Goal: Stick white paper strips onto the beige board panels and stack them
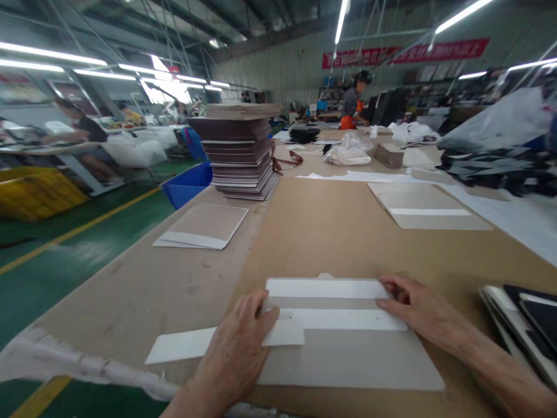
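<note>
A grey board (348, 363) lies flat on the table in front of me. A white strip (322, 288) runs along its far edge, and a second white strip (339, 319) crosses it lower down. My left hand (243, 334) is closed at the board's left side, fingertips by the end of the far strip. Under that hand passes a loose white strip (183, 345), its right part over the board. My right hand (409, 299) pinches the right end of the far strip, the thumb above the second strip. What lies beneath the left palm is hidden.
Grey boards with a white band (426, 203) lie at the far right, another flat pile (204, 223) at left. Behind it rises a tall stack of brown boards (239, 151). Dark folders (528, 319) sit by my right arm. A person (354, 101) stands farther back.
</note>
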A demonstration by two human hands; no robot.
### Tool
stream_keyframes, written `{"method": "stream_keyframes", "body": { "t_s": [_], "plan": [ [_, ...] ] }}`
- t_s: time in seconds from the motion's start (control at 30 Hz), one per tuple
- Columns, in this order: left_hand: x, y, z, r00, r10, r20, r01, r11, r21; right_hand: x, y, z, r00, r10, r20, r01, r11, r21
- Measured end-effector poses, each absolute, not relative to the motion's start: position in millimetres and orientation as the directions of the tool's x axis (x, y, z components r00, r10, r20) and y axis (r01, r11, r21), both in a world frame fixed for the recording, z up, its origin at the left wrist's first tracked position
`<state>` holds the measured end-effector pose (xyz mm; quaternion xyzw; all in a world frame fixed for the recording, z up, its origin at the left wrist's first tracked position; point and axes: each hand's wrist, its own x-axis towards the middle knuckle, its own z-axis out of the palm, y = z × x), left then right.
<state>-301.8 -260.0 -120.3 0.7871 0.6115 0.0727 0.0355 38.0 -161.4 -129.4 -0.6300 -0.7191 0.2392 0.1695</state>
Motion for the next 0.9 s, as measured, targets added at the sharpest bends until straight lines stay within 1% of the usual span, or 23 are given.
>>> {"method": "stream_keyframes", "body": {
  "t_s": [0.07, 0.17, 0.27, 0.4, 0.57, 0.63, 0.77, 0.9],
  "plan": [
    [-300, -261, -116, 0.249, 0.968, 0.042, 0.951, -0.252, 0.177, 43, -156, -136, -0.151, 0.985, -0.083, 0.824, 0.079, -0.562],
    [-300, -261, -114, 0.257, 0.966, 0.022, 0.947, -0.256, 0.194, 49, -148, -145, -0.145, 0.983, -0.109, 0.814, 0.056, -0.579],
    [-301, -262, -115, 0.264, 0.964, 0.036, 0.945, -0.266, 0.191, 54, -145, -150, -0.159, 0.981, -0.108, 0.794, 0.062, -0.604],
    [-302, -262, -118, 0.286, 0.957, 0.055, 0.939, -0.292, 0.182, 59, -140, -157, -0.193, 0.971, -0.143, 0.769, 0.059, -0.637],
    [-303, -262, -120, 0.291, 0.954, 0.066, 0.939, -0.298, 0.171, 57, -133, -157, -0.161, 0.974, -0.161, 0.756, 0.017, -0.654],
    [-304, -261, -122, 0.296, 0.952, 0.074, 0.936, -0.305, 0.178, 53, -131, -153, -0.151, 0.972, -0.180, 0.760, -0.002, -0.649],
    [-305, -259, -125, 0.295, 0.952, 0.083, 0.932, -0.306, 0.194, 46, -129, -140, -0.175, 0.963, -0.204, 0.781, 0.010, -0.625],
    [-306, -260, -124, 0.304, 0.949, 0.087, 0.927, -0.315, 0.202, 39, -134, -131, -0.179, 0.960, -0.217, 0.838, 0.033, -0.545]
  ]
}}
